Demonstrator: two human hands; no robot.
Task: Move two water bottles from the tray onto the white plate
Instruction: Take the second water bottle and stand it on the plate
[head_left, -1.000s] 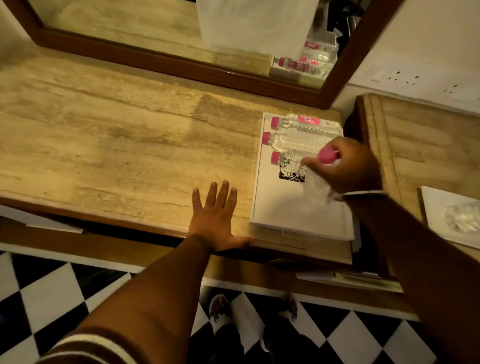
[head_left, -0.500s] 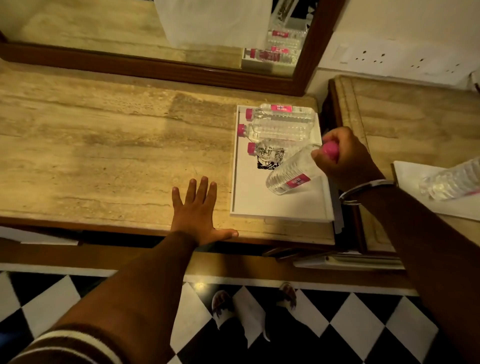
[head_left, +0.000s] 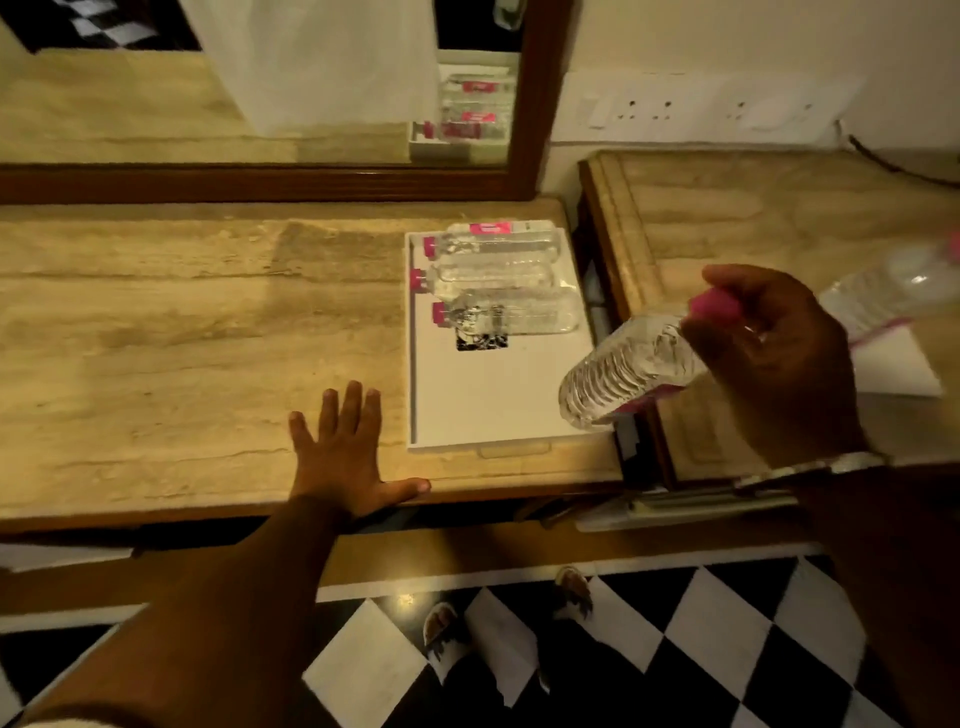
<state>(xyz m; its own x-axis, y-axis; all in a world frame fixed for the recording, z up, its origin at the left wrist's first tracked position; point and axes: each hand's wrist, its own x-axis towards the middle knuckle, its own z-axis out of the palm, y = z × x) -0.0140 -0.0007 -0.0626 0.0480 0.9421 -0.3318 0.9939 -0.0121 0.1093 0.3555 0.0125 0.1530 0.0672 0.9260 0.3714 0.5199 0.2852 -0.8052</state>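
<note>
A white tray (head_left: 483, 400) lies on the stone counter, with three clear pink-capped water bottles (head_left: 498, 275) lying side by side at its far end. My right hand (head_left: 779, 358) grips a fourth water bottle (head_left: 623, 376) by its pink cap end; the bottle hangs tilted in the air over the tray's right edge. On the side table to the right lies the white plate (head_left: 893, 364), partly hidden behind my hand, with another water bottle (head_left: 883, 291) on it. My left hand (head_left: 343, 452) rests flat with fingers spread on the counter left of the tray.
A wood-framed mirror (head_left: 530, 130) stands behind the counter and reflects the bottles. A dark gap (head_left: 597, 312) separates the counter from the higher side table (head_left: 727, 218). Wall sockets (head_left: 701, 109) sit above that table. Below is a black-and-white checkered floor (head_left: 701, 649).
My right hand has lifted the bottle off the tray and carried it rightward to the tray's right edge, toward the plate. My left hand has stayed flat on the counter.
</note>
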